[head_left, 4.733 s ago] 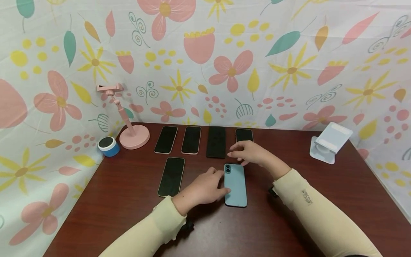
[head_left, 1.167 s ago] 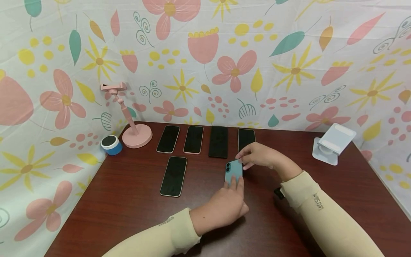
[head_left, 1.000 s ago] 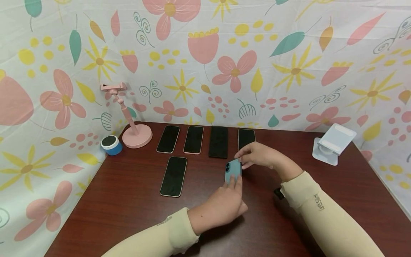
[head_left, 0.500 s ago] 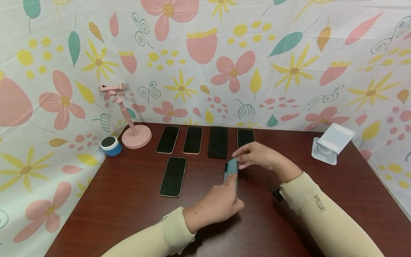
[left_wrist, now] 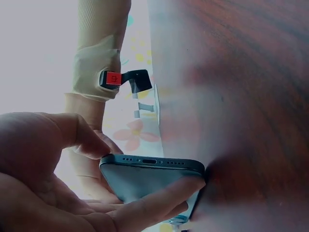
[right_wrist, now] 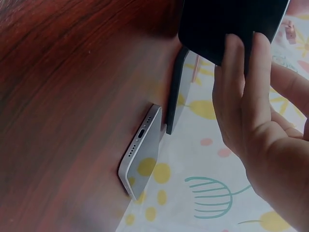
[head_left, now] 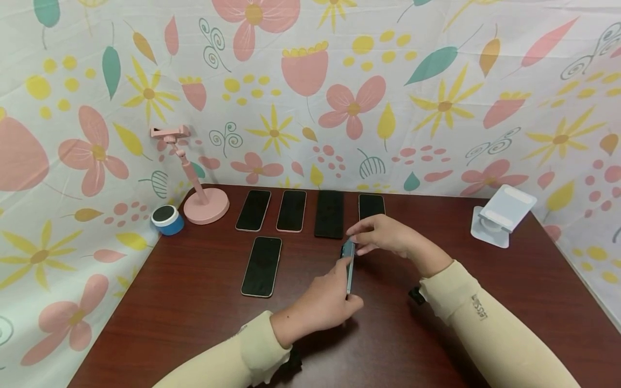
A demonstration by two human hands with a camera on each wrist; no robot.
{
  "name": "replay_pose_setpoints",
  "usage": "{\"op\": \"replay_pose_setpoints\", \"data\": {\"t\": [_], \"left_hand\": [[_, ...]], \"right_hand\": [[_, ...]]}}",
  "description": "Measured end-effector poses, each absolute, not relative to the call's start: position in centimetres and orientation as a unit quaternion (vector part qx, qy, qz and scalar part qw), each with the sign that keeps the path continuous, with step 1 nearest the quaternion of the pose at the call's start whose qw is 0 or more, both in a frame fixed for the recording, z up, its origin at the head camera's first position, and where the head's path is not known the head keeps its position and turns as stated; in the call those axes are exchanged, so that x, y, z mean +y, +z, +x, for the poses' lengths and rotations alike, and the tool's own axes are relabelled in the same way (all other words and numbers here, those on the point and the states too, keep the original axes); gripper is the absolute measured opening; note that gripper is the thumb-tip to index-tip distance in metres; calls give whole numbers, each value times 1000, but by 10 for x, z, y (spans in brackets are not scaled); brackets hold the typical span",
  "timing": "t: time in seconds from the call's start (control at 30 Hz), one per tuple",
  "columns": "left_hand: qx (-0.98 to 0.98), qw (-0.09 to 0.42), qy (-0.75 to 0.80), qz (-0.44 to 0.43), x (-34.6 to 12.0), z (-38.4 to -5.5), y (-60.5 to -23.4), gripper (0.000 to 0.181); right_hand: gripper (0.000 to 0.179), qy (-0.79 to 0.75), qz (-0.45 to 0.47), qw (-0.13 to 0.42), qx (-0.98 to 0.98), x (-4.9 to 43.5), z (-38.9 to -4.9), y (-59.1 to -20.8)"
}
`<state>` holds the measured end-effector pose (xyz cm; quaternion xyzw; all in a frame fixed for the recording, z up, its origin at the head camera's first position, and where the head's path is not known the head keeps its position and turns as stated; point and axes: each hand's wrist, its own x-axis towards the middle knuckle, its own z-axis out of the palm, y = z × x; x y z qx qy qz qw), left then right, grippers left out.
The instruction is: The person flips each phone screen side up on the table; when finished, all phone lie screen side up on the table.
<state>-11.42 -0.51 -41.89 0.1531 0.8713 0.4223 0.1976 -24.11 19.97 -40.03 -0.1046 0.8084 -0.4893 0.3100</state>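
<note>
A light-blue smartphone (head_left: 350, 277) stands tilted nearly on edge over the table, both hands holding it. My left hand (head_left: 322, 296) grips its lower part. In the left wrist view, the thumb of that hand (left_wrist: 58, 169) is at a corner beside the charging port, and fingers lie across the phone's back (left_wrist: 137, 181). The right hand (head_left: 385, 234) pinches the upper end near the cameras. Two of its fingers (right_wrist: 256, 67) rest on the dark screen (right_wrist: 227, 24) in the right wrist view; its thumb is hidden there.
Behind lie several dark phones in a row, including a wide black one (head_left: 329, 214) and one (head_left: 371, 205) partly behind my right hand. Another phone (head_left: 262, 267) lies left. A pink stand (head_left: 206, 206), a blue-white jar (head_left: 167, 221) and a white stand (head_left: 502, 215) occupy the table's sides.
The light-blue phone lay flat with its back up; it has been lifted and turned until its side edge faces up. My left hand moved from its side to its lower part.
</note>
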Motion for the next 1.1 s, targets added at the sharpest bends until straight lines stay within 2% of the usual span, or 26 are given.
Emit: {"op": "replay_pose_setpoints", "data": {"t": [0.57,1.1], "left_hand": [[863,194,446,137,-6,-117,-421,88],[855,199,462,127,-5,-119,-425,91]], "right_hand": [[53,-454,-127,327,819,202,-244,-405],[53,-481,-132,346,795,205,-248,-414]]}}
